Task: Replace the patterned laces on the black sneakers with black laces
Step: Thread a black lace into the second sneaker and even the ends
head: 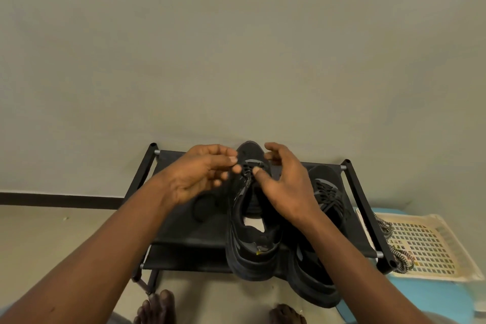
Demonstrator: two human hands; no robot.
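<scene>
Forearms (100, 239), left hand (200, 173), right hand (286, 187) all bare; bare toes (157, 308) at bottom edge.

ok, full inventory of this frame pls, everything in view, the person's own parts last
black sneakers: 2, black, side by side on the rack's top shelf
black laces: black, in both sneakers' eyelets; count unclear
patterned laces: black-and-white, right of the rack on the mat's edge; count unclear
shoe rack: 1, black, against the wall
perforated mat: 1, cream, right of the rack
blue surface: 1, blue, under the mat
wall: grey-green, behind the rack
floor: pale, under the rack
feet: 2, bare, bottom edge
left hand: fingertips at the middle sneaker's laces; grip blurred
right hand: thumb at the same laces; grip unclear
</scene>
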